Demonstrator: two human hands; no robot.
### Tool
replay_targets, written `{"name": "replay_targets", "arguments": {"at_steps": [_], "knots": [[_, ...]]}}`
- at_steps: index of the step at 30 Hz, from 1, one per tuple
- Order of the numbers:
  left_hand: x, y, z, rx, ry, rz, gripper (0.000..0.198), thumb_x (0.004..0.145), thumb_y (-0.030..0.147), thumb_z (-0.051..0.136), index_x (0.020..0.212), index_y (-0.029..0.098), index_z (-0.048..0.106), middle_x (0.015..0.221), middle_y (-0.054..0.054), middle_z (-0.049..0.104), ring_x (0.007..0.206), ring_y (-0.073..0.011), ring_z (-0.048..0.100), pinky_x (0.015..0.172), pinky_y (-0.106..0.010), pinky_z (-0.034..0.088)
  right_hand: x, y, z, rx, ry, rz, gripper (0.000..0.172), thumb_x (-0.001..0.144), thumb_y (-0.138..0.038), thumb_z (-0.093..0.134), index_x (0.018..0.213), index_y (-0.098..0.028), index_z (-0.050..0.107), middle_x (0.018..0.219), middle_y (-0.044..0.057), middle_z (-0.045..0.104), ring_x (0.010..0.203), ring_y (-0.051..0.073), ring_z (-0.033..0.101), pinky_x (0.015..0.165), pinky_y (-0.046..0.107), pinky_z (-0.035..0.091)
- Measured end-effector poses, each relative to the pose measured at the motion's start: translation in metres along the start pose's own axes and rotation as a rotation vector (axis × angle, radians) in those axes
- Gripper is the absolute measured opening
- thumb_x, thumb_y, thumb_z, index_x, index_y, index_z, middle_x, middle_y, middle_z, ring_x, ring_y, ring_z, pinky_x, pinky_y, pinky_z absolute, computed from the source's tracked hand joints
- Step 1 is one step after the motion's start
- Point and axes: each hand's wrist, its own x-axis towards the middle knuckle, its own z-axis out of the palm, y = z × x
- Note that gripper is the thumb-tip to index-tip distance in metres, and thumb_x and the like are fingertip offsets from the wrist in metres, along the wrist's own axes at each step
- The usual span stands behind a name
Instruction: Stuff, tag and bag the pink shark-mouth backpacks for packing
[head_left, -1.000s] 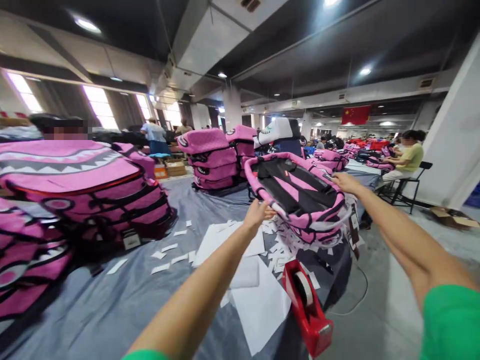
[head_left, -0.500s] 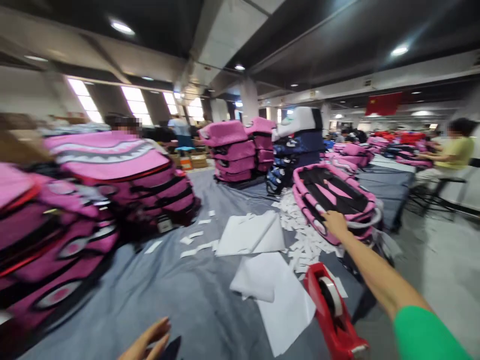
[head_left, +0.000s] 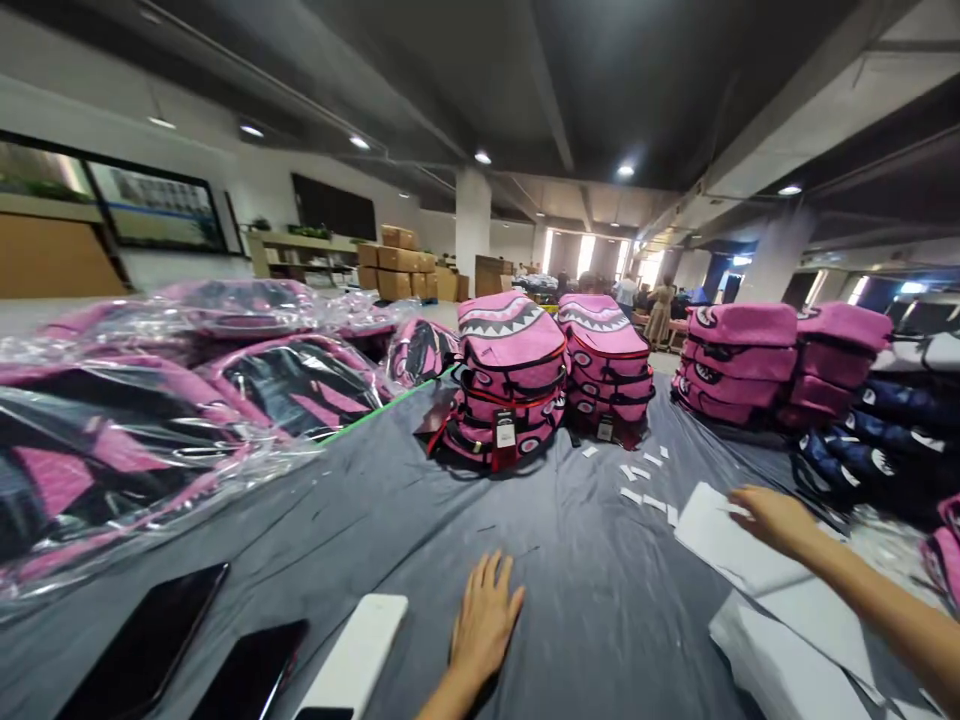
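My left hand [head_left: 484, 618] lies with its fingers spread on the grey cloth [head_left: 592, 600], just right of a white phone-like device [head_left: 356, 655]. Over the white sheets [head_left: 731, 545] on the right is my right hand [head_left: 772, 518], its fingers reaching left above the upper sheet; whether they touch it is unclear. Small white labels [head_left: 646, 500] are scattered beyond the sheets. Two piles of pink backpacks [head_left: 510, 345] [head_left: 604, 350] with a toothed-mouth print stand in the middle, a tag [head_left: 505, 428] hanging on the nearer one.
Plastic-wrapped pink backpacks [head_left: 292, 385] fill the left side. Two dark phones [head_left: 146, 640] [head_left: 251, 670] lie at the lower left. More pink backpacks [head_left: 739, 350] and dark blue bags [head_left: 892, 430] are piled at the right. Cartons [head_left: 397, 265] and people stand farther back.
The view has swung left. My right hand has left the pink backpack at the right and is over the white sheets. My left hand now shows fully, flat on the cloth.
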Motion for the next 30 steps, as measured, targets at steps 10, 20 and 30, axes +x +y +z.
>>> {"name": "replay_targets", "arguments": {"at_steps": [10, 20, 30], "knots": [[0.013, -0.016, 0.032, -0.095, 0.202, -0.006, 0.042, 0.095, 0.031, 0.043, 0.130, 0.021, 0.064, 0.134, -0.009, 0.064, 0.125, -0.0255, 0.055, 0.106, -0.044, 0.044, 0.257, -0.252, -0.034, -0.067, 0.082, -0.300, 0.036, 0.097, -0.022, 0.052, 0.132, -0.019, 0.057, 0.133, 0.012, 0.062, 0.125, 0.021, 0.056, 0.102, 0.027, 0.038], [0.018, -0.016, 0.060, -0.077, 0.259, 0.012, 0.048, 0.083, 0.035, 0.059, 0.129, 0.023, 0.066, 0.137, -0.008, 0.064, 0.123, -0.0301, 0.059, 0.104, -0.045, 0.047, 0.329, -0.254, -0.084, -0.108, 0.263, -0.061, 0.028, 0.098, -0.041, 0.053, 0.100, -0.017, 0.068, 0.101, 0.014, 0.074, 0.092, 0.025, 0.066, 0.076, 0.032, 0.041], [0.024, -0.010, -0.002, -1.171, 0.182, -0.251, 0.051, 0.089, 0.053, 0.050, 0.123, 0.018, 0.065, 0.131, -0.013, 0.065, 0.131, -0.0323, 0.051, 0.118, -0.055, 0.030, 0.111, -0.167, -0.221, 0.170, 1.126, -0.251, 0.042, 0.089, -0.062, 0.060, 0.068, -0.025, 0.056, 0.054, -0.003, 0.047, 0.049, 0.015, 0.042, 0.050, 0.030, 0.036]]}}
